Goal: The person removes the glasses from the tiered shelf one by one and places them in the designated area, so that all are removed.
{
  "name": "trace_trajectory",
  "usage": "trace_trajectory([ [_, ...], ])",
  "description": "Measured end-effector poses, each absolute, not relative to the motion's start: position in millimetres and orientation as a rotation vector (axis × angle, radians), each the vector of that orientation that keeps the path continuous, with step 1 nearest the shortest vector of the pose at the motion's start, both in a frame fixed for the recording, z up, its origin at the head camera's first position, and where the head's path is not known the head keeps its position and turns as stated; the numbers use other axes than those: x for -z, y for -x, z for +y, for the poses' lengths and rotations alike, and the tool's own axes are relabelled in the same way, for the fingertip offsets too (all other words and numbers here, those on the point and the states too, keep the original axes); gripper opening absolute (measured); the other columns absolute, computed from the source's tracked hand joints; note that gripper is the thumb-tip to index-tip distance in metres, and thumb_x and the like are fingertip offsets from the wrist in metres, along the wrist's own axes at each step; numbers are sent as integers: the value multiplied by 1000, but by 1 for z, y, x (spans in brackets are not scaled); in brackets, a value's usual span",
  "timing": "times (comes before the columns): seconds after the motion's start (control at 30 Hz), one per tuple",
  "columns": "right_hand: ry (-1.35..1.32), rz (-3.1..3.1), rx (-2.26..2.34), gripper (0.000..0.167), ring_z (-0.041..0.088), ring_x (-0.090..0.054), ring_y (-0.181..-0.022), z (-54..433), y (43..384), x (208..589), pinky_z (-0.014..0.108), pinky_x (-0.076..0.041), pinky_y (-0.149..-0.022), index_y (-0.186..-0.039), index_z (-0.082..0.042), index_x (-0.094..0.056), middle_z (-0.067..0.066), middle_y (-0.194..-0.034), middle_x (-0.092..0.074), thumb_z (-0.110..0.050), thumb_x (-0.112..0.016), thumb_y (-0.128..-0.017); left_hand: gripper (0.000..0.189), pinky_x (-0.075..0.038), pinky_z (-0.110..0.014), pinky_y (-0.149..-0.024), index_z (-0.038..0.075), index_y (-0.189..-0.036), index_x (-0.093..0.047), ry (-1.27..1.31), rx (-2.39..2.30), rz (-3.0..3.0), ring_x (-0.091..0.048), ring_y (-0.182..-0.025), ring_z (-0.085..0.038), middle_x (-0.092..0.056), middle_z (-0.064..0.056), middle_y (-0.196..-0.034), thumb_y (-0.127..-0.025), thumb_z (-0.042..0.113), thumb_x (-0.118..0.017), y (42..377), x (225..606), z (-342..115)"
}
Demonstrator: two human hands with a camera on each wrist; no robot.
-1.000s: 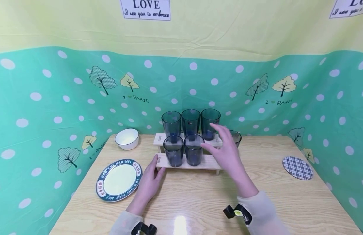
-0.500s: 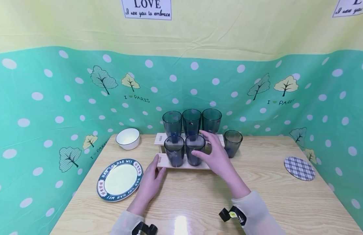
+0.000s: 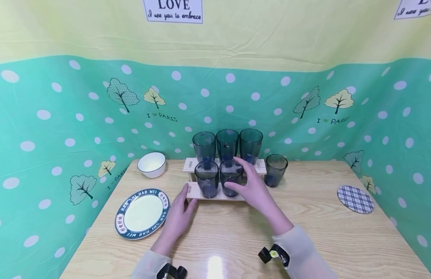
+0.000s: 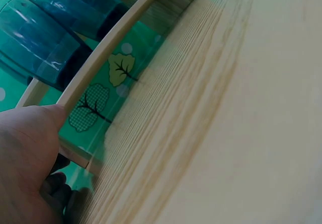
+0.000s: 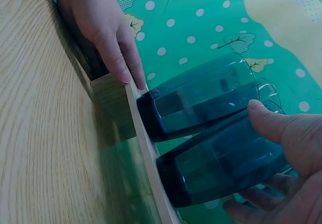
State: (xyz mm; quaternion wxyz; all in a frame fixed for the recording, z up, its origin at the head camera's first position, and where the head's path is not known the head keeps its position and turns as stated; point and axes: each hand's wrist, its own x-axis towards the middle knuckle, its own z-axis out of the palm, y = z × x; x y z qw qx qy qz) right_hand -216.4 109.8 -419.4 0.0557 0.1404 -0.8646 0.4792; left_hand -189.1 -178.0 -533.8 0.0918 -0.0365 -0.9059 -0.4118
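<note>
A two-tier wooden rack stands on the table with drinking glasses on it. My left hand grips the left end of its lower shelf, thumb in front. On that shelf stand two dark tinted glasses, a left one and a right one. My right hand holds the right one from its right side, thumb on the near side and fingers round the back. The upper shelf carries three more glasses, a left, a middle and a right one.
Another tinted glass stands on the table right of the rack. A white bowl and a plate with a dark green rim lie left. A checked round mat is far right. Patterned cloth hangs behind.
My right hand has moved left and slightly down from in front of the upper right glass, closing round the lower right glass. My left hand has stayed on the rack's end.
</note>
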Motion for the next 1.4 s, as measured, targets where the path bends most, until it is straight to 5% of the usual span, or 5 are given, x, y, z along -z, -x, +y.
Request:
trace_trajectory([
  [0.8,-398,-2641,-1426,88,35,-42,-158,111,217,423,64,-38,-127,-168,-35,-46,2,-173,-44,-36,-93,-93,74,-32,-59,-131,8,-175,-27,107,1217,-2684,-36,-160,-42,-36,-21,-175,-115,35,-62,188,533,-177],
  [1.17,-319,-2639,-1462,89,34,-48,-154,112,216,421,61,-48,-119,-165,-38,-51,1,-169,-50,-39,-97,-88,75,-29,-56,-133,10,-176,-26,85,1250,-2716,-33,-162,-38,-34,-19,-177,-116,35,-60,188,532,-178],
  [1.23,-301,-2648,-1458,90,32,-57,-144,112,214,419,57,-54,-112,-165,-38,-51,1,-169,-50,-40,-97,-88,74,-29,-56,-133,9,-176,-26,87,1255,-2713,-33,-162,-38,-34,-19,-177,-115,35,-61,188,532,-178],
  [1.3,-284,-2654,-1464,91,30,-70,-112,113,213,417,53,-60,-93,-165,-38,-50,1,-169,-50,-41,-97,-87,74,-29,-57,-132,8,-176,-26,96,1250,-2707,-34,-162,-40,-34,-20,-176,-115,34,-61,188,532,-178],
  [1.4,-263,-2659,-1484,92,22,-57,-68,116,210,414,43,-54,-65,-165,-38,-50,2,-168,-51,-41,-97,-87,74,-30,-58,-132,8,-176,-27,97,1245,-2702,-34,-162,-40,-35,-21,-176,-115,35,-61,188,531,-178],
])
